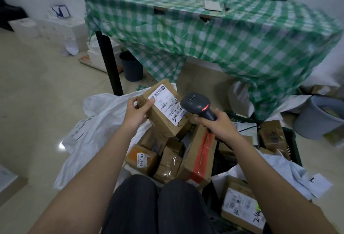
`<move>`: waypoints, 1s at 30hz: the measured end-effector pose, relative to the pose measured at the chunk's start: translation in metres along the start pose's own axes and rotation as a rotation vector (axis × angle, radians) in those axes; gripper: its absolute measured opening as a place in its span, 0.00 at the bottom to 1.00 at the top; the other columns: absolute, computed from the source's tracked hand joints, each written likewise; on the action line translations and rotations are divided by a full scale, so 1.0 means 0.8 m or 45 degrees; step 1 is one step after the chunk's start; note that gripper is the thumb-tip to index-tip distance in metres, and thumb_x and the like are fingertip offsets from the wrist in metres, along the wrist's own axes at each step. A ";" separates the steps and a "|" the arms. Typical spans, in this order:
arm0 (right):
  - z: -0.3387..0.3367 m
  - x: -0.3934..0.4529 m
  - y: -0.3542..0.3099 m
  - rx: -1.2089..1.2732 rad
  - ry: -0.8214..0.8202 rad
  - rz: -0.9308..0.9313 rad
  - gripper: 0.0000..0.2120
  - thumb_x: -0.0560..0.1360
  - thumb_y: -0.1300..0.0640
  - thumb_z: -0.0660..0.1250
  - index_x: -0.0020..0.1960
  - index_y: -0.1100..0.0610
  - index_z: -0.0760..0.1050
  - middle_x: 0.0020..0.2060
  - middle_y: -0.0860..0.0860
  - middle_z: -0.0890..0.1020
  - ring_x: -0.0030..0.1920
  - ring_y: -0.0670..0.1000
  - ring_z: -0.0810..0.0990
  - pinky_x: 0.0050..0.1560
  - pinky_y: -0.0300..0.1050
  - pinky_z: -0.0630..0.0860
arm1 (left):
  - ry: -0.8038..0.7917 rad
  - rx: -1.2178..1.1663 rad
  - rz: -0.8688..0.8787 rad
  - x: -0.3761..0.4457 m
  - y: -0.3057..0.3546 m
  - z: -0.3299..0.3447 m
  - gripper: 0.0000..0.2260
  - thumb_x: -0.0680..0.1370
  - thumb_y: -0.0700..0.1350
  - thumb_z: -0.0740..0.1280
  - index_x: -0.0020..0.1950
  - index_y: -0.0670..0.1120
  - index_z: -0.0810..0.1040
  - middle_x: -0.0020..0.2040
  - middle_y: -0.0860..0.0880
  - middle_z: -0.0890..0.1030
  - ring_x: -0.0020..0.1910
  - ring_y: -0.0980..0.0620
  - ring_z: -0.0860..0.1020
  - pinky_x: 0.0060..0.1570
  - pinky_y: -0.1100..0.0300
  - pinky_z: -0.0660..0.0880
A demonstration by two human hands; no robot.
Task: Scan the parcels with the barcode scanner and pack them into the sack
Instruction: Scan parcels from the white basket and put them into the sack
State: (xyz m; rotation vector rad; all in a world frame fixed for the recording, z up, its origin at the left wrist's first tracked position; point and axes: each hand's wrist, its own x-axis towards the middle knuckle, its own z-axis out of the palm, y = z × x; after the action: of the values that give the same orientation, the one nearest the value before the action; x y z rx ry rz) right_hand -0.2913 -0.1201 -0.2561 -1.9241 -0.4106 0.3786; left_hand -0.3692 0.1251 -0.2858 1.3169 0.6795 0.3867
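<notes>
My left hand [136,111] holds a brown cardboard parcel [163,120] by its left end, label side up, above the open white sack [96,133]. My right hand [217,124] grips the dark barcode scanner [198,106] just right of the parcel. The scanner's head points at the white shipping label [165,102], and a red light glows on it. Several more brown parcels [165,161] lie piled below, inside the sack's mouth. One long box with red tape [200,156] leans among them.
A table under a green checked cloth [214,34] stands ahead, its black leg [109,62] near the sack. A dark crate [290,140] with parcels sits at the right, and a labelled box [240,204] lies by my right knee. Grey bins [316,116] [132,66] stand on the floor.
</notes>
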 end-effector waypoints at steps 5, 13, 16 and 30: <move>0.010 -0.002 0.023 0.178 0.347 0.107 0.12 0.72 0.49 0.73 0.48 0.56 0.78 0.30 0.50 0.76 0.27 0.45 0.74 0.32 0.40 0.69 | -0.009 -0.151 -0.065 -0.012 -0.004 -0.003 0.28 0.75 0.51 0.72 0.68 0.55 0.59 0.69 0.45 0.68 0.61 0.45 0.75 0.58 0.46 0.77; 0.022 0.011 0.009 0.469 0.550 0.088 0.18 0.69 0.49 0.76 0.56 0.53 0.79 0.47 0.48 0.83 0.47 0.47 0.80 0.46 0.43 0.75 | -0.233 -0.177 -0.257 -0.039 -0.008 0.057 0.28 0.75 0.54 0.70 0.67 0.53 0.58 0.63 0.47 0.70 0.60 0.44 0.75 0.62 0.50 0.74; -0.004 0.012 0.018 0.497 0.617 0.119 0.13 0.69 0.56 0.77 0.51 0.55 0.79 0.44 0.51 0.83 0.46 0.50 0.80 0.49 0.48 0.76 | -0.299 0.094 -0.289 -0.037 -0.018 0.065 0.29 0.71 0.66 0.69 0.62 0.50 0.67 0.64 0.52 0.73 0.64 0.48 0.71 0.67 0.51 0.64; -0.070 0.011 0.035 0.536 0.637 0.047 0.06 0.73 0.63 0.73 0.45 0.55 0.77 0.38 0.47 0.80 0.37 0.44 0.77 0.32 0.28 0.73 | -0.668 0.243 -0.390 -0.022 -0.052 0.095 0.19 0.73 0.57 0.70 0.58 0.50 0.71 0.60 0.47 0.80 0.56 0.52 0.79 0.46 0.57 0.78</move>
State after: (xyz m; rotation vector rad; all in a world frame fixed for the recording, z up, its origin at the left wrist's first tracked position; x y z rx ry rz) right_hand -0.2554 -0.1722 -0.2619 -1.5419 0.0367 -0.0056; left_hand -0.3377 0.0474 -0.3140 1.3902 0.4668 -0.2740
